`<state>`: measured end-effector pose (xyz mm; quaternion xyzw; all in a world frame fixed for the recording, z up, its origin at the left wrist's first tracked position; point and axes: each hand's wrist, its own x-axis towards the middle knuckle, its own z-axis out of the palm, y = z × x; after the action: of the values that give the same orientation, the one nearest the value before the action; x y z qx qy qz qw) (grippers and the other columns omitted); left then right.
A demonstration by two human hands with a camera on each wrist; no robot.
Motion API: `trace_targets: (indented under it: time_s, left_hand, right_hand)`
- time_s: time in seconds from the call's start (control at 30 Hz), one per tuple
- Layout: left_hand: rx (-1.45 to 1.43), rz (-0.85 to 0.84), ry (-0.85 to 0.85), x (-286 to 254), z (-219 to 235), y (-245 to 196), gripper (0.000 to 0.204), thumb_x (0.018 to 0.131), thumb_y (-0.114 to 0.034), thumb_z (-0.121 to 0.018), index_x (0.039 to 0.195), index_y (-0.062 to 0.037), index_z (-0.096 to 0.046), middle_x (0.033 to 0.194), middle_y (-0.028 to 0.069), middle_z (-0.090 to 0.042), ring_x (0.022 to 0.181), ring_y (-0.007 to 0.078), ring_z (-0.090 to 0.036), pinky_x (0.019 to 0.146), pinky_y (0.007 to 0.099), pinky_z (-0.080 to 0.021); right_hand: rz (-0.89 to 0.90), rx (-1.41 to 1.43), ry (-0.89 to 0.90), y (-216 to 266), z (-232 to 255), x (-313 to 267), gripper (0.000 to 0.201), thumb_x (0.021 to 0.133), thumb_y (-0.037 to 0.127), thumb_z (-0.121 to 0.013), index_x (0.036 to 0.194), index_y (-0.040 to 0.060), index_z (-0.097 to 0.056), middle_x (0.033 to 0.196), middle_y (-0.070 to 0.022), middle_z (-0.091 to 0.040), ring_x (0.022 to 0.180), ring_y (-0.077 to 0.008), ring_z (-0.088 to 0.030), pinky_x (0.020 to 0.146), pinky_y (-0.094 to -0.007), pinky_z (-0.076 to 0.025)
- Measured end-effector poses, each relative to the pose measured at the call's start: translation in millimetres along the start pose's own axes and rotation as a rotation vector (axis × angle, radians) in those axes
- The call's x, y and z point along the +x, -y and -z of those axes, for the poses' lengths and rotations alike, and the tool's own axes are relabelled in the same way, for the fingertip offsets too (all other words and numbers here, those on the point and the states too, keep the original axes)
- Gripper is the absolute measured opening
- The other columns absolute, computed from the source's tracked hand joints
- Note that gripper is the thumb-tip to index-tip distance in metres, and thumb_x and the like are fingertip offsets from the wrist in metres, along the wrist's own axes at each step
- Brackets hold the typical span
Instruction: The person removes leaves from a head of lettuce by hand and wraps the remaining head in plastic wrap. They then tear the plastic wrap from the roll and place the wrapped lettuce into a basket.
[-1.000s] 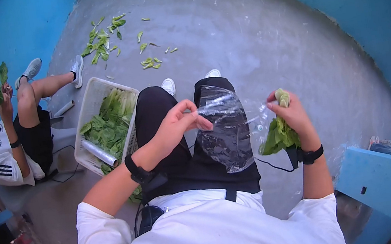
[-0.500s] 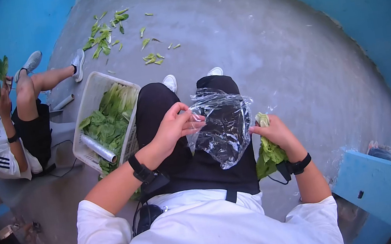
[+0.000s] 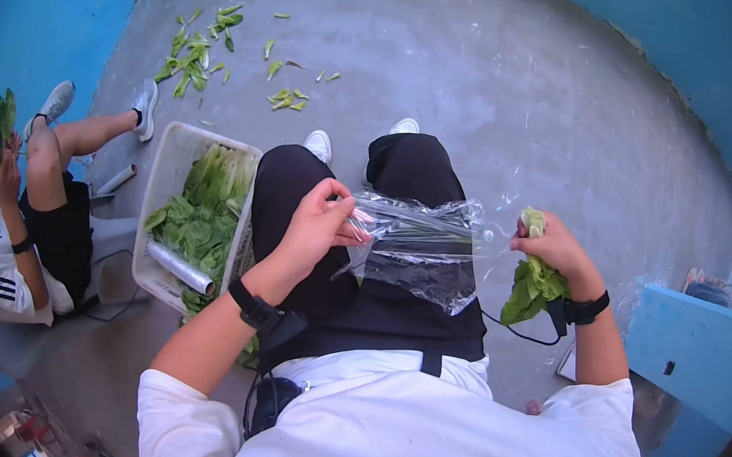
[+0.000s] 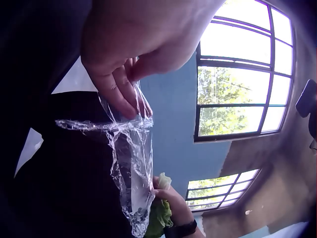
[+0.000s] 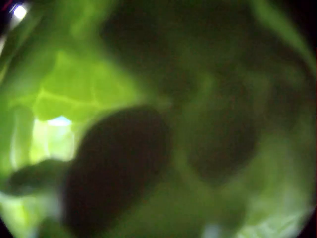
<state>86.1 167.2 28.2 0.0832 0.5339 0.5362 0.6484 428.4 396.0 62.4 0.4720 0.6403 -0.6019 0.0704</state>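
Note:
My left hand pinches one end of a clear sheet of plastic wrap that stretches across my lap. In the left wrist view the fingers pinch the crinkled wrap from above. My right hand grips a bunch of green leafy vegetable by its pale stem end, leaves hanging down, at the wrap's right edge. Blurred green leaves fill the right wrist view.
A white basket of greens with a roll of wrap in it stands at my left knee. Another seated person at the left holds up a green leaf. Leaf scraps lie on the grey concrete floor. A blue bench sits at the right.
My right hand, which dropped toward my lap half a second ago, has swung out right again with the vegetable. The wrap has pulled flatter between my hands.

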Motion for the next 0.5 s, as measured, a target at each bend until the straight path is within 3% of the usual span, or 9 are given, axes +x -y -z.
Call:
trace_targets:
  time_s: [0.13, 0.23, 0.37, 0.5]
  left_hand:
    - [0.092, 0.038, 0.113, 14.3, 10.2, 3.2, 0.011, 0.108, -0.019, -0.055, 0.108, -0.0080, -0.051, 0.094, 0.0104, -0.072, 0.057, 0.0086, -0.063, 0.060, 0.0239, -0.055]
    - [0.120, 0.003, 0.137, 16.7, 7.6, 6.9, 0.011, 0.107, -0.019, -0.057, 0.107, -0.0082, -0.053, 0.092, 0.0088, -0.072, 0.055, 0.0048, -0.057, 0.058, 0.0210, -0.051]
    - [0.149, 0.020, 0.041, 17.8, -3.3, 5.8, 0.012, 0.107, -0.019, -0.057, 0.109, -0.0083, -0.054, 0.092, 0.0071, -0.073, 0.059, 0.0039, -0.057, 0.058, 0.0206, -0.049]
    - [0.166, -0.022, 0.011, 22.8, -5.9, 8.9, 0.012, 0.107, -0.019, -0.055, 0.110, -0.0070, -0.054, 0.090, 0.0061, -0.073, 0.064, 0.0042, -0.057, 0.060, 0.0216, -0.048]
  right_hand:
    - [-0.012, -0.018, -0.049, -4.3, 10.6, -4.1, 0.020, 0.081, 0.005, -0.079, 0.085, 0.0061, -0.059, 0.080, 0.0021, -0.063, 0.075, -0.0073, -0.057, 0.066, -0.0268, -0.047]
    - [-0.015, 0.040, -0.095, -7.3, 15.1, -4.5, 0.018, 0.083, 0.006, -0.078, 0.086, 0.0050, -0.060, 0.082, 0.0011, -0.064, 0.075, -0.0072, -0.057, 0.066, -0.0265, -0.047]
    - [0.014, 0.072, -0.219, -13.6, 9.5, 0.4, 0.017, 0.084, 0.008, -0.078, 0.088, 0.0028, -0.062, 0.083, -0.0004, -0.066, 0.077, -0.0077, -0.058, 0.068, -0.0271, -0.047]
    - [-0.028, 0.088, -0.087, -34.6, 8.0, -7.7, 0.018, 0.084, 0.009, -0.078, 0.091, 0.0018, -0.063, 0.087, -0.0025, -0.069, 0.086, -0.0107, -0.064, 0.070, -0.0274, -0.048]
